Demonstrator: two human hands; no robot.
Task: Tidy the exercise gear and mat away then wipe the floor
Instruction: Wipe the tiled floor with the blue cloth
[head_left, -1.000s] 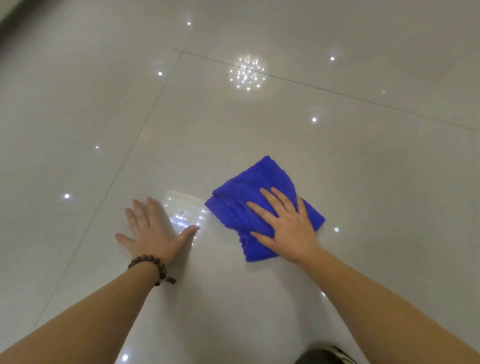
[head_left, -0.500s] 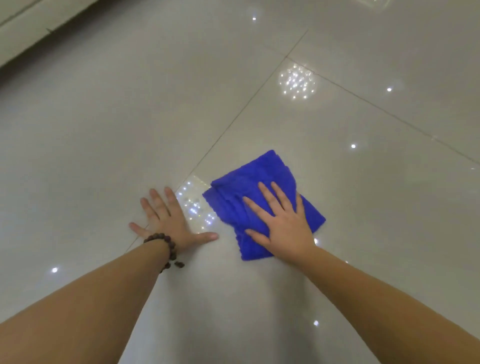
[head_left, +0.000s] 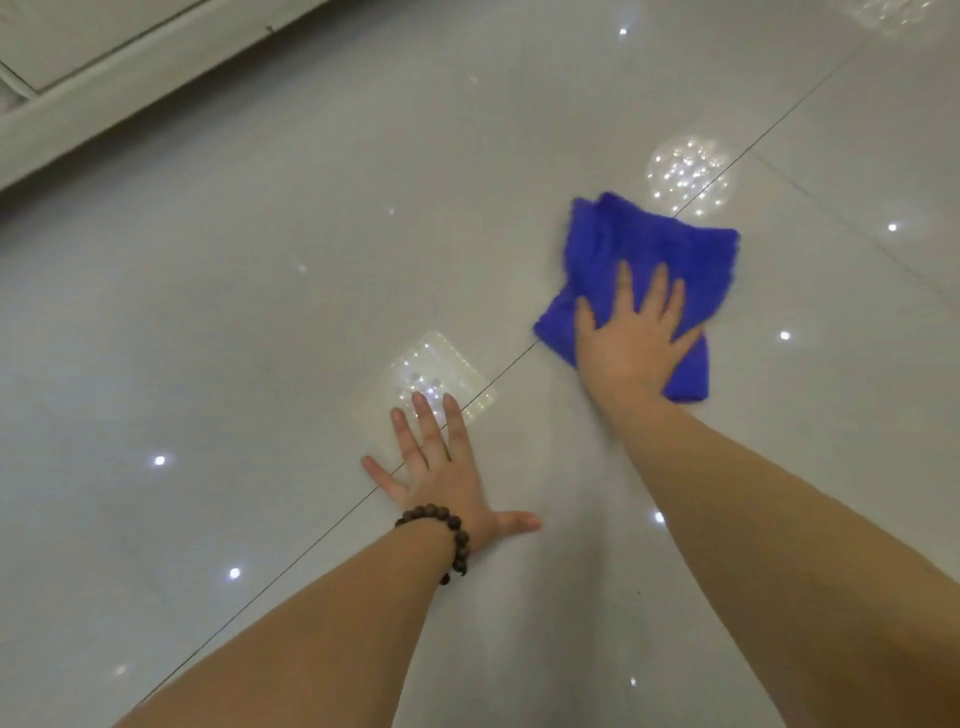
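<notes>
A folded blue cloth (head_left: 660, 249) lies flat on the glossy pale tiled floor (head_left: 260, 312), across a grout line. My right hand (head_left: 631, 338) presses down on the cloth's near half with its fingers spread straight. My left hand (head_left: 447, 478) rests flat on the bare floor to the left and nearer to me, fingers spread, with a dark bead bracelet (head_left: 441, 530) on the wrist. Neither hand grips anything.
A pale skirting board or wall base (head_left: 114, 98) runs along the top left. Ceiling lights reflect as bright spots in the tiles. A grout line runs diagonally under my left hand toward the cloth.
My right hand has pushed the blue cloth forward and to the right, away from my left hand. The view has swung left, bringing the wall base into sight.
</notes>
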